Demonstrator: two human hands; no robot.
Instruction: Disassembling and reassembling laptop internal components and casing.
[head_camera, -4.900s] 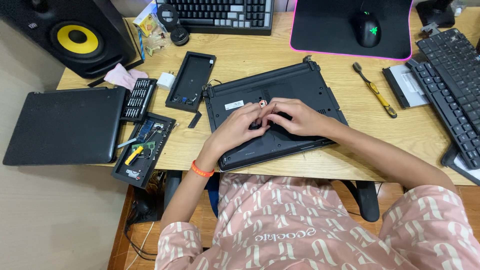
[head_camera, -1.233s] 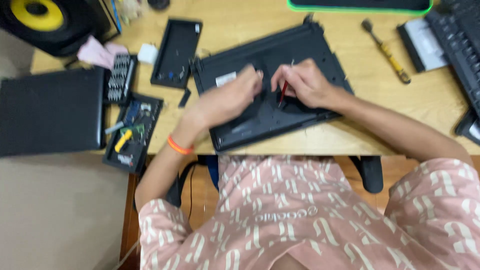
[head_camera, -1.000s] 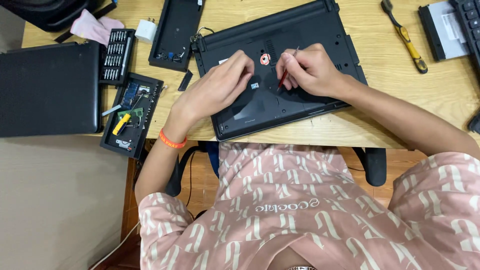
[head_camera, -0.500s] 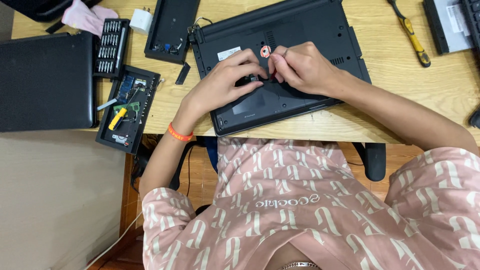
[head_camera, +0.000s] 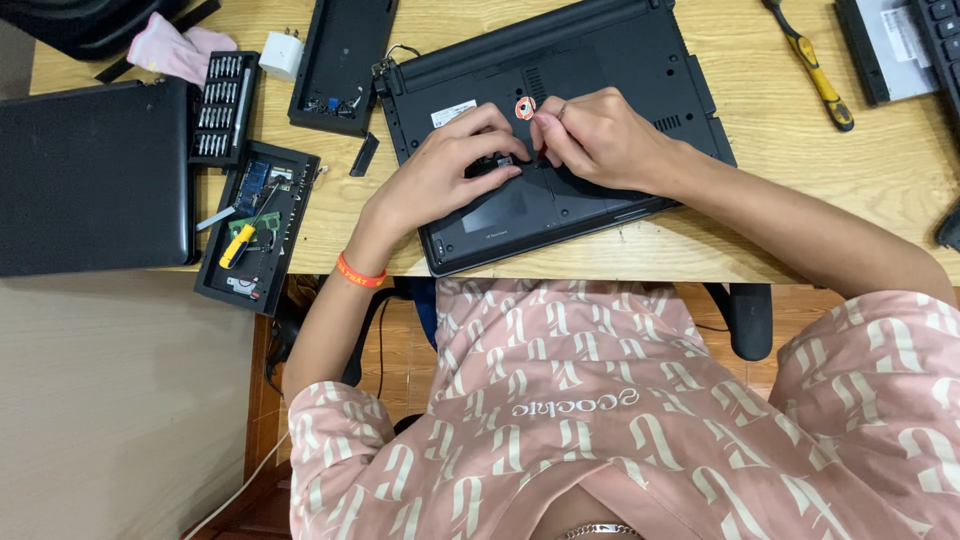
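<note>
Compared with half a second ago the view has barely shifted: both hands remain at the middle of the upturned black laptop (head_camera: 560, 120), though the left hand (head_camera: 440, 175) has its fingertips pressed closer to the right hand (head_camera: 595, 135), meeting at one spot on the base panel. The right hand's fingers are pinched together over a thin tool, mostly hidden, so what it clamps cannot be told for sure; the left hand's fingers are curled down, pressing on the panel, not closed around anything. A small orange-and-white round sticker (head_camera: 525, 107) sits just above the meeting fingertips. Left of the hands on the wooden desk (head_camera: 800, 190) lie a detached black cover (head_camera: 342, 62), a bit set (head_camera: 222, 108), a parts tray (head_camera: 258, 228) and a closed dark laptop (head_camera: 95, 178). Right of them lies a yellow-handled screwdriver (head_camera: 815, 72).
</note>
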